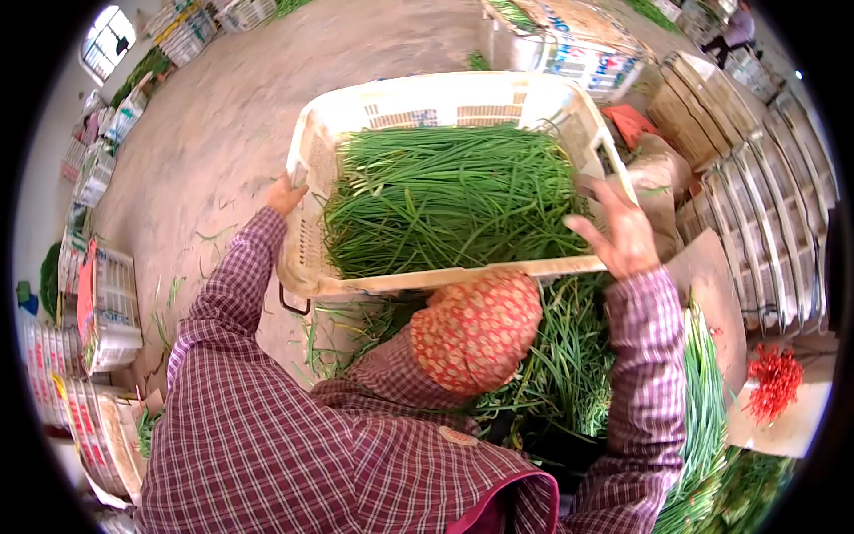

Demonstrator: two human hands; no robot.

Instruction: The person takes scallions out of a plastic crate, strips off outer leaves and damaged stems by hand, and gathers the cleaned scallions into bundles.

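A whitish plastic crate (382, 287) stands in front of me, filled with long, thin green chives (445, 196). My left hand (285, 194) is closed on the crate's left side near its handle opening. At the right rim, my right hand (623, 227) grips the crate wall, its thumb reaching inward over the chives. A dark wire handle (294, 304) sticks out below the near left corner. Just below the near rim is a rounded shape in red floral cloth (476, 334), beside more loose chives (569, 356).
Stacked crates (761, 214) and a cardboard-topped crate (569, 40) stand right and far right. More crates (114, 307) line the left wall. Long chives (703, 427) and a bunch of red ties (772, 383) lie at lower right. A person (737, 31) is far off.
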